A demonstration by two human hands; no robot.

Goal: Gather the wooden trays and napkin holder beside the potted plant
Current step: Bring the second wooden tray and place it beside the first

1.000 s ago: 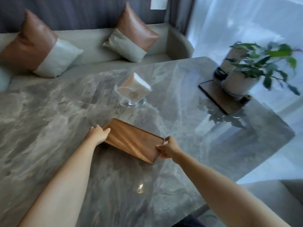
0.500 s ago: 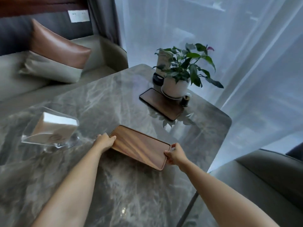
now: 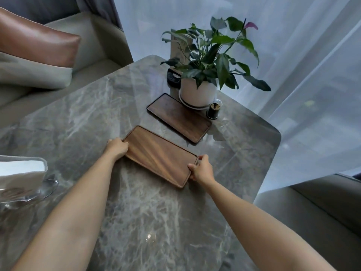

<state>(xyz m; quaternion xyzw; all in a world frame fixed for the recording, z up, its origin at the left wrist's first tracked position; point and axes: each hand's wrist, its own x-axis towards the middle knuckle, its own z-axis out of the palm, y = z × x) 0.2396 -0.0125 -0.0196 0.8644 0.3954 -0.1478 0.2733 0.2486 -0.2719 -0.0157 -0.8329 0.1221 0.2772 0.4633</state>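
Observation:
I hold a brown wooden tray (image 3: 159, 154) by its two short ends on the grey marble table (image 3: 136, 212). My left hand (image 3: 116, 148) grips the far-left end and my right hand (image 3: 202, 169) grips the near-right end. A second, darker wooden tray (image 3: 178, 116) lies just beyond it, parallel, against the white pot of the green potted plant (image 3: 198, 92). The clear napkin holder (image 3: 21, 178) with white napkins stands at the left edge of the view, well apart from the trays.
A small dark toothpick jar (image 3: 214, 110) stands right of the pot, and a black round item (image 3: 173, 77) with a menu card behind it. Sofa with a brown-and-grey cushion (image 3: 37, 53) beyond the table. Sheer curtain on the right; table edge close to the trays.
Both hands have slid the held tray across the table toward the plant, and it now lies close beside the darker tray. The napkin holder has fallen behind on the left.

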